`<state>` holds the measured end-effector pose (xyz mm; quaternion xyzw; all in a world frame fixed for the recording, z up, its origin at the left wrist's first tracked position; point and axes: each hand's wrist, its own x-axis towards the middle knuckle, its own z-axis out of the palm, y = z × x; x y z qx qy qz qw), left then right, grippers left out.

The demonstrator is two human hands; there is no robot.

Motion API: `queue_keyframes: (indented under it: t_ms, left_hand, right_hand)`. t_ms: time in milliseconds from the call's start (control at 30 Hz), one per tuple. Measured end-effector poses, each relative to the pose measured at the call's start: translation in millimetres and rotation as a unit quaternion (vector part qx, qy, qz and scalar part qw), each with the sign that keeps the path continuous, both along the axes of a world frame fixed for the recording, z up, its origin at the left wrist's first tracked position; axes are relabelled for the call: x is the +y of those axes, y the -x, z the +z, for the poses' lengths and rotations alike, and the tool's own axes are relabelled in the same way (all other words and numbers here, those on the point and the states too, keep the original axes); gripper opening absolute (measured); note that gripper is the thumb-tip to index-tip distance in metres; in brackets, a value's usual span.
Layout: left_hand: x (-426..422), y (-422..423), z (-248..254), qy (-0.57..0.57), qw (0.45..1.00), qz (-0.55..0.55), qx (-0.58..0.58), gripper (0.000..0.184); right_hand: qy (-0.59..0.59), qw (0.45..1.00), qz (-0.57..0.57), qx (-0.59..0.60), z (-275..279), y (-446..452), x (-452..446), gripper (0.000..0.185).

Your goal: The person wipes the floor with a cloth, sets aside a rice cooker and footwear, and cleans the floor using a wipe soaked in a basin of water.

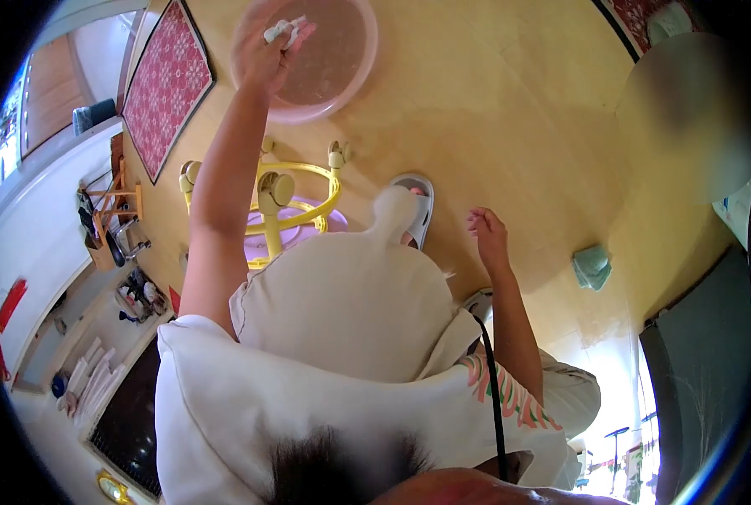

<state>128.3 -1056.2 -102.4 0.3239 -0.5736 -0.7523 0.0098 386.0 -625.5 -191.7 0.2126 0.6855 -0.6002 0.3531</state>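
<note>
My left hand (pixel 266 61) is closed on a small white and pink cloth (pixel 289 34), held over the left side of a round pink basin (pixel 363 63) on the floor. Liquid shows inside the basin. My right hand (pixel 487 229) hangs to the right of my slippered foot (pixel 415 202), its fingers curled loosely and apart, with nothing seen in them. Below the basin stands a yellow frame with wheels (pixel 276 192), and a purple round item (pixel 308 220) lies under it.
A green cloth (pixel 592 267) lies on the floor at the right. A red patterned mat (pixel 167 88) is at the upper left, with a wooden stool (pixel 114 206) below it. A dark panel (pixel 699 370) stands at the lower right. A blurred round shape covers the upper right.
</note>
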Motion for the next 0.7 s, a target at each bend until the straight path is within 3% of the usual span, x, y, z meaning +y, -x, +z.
queue_keyframes:
  t_ms: [267,400,600,700]
  left_hand:
    - [-57.2,-12.4,-40.6,0.017,0.988,-0.088,-0.123,0.020]
    - [-14.1,-8.6,-4.9,0.075,0.995,0.029,-0.060,0.024]
    - [-6.6,-6.4,7.0,0.074,0.993,-0.083,-0.041,0.028]
    - [-46.5,-4.7,-28.1,0.092,0.986,-0.110,-0.080,0.028]
  right_hand:
    - [0.021,1.000,-0.001,-0.015,0.1,-3.0,-0.4,0.023]
    - [0.017,1.000,0.015,-0.004,-2.6,-2.9,-0.2,0.023]
    - [0.018,0.999,0.028,0.009,-12.6,-4.9,5.1,0.023]
    - [0.023,1.000,0.014,-0.004,-11.6,-2.7,4.2,0.023]
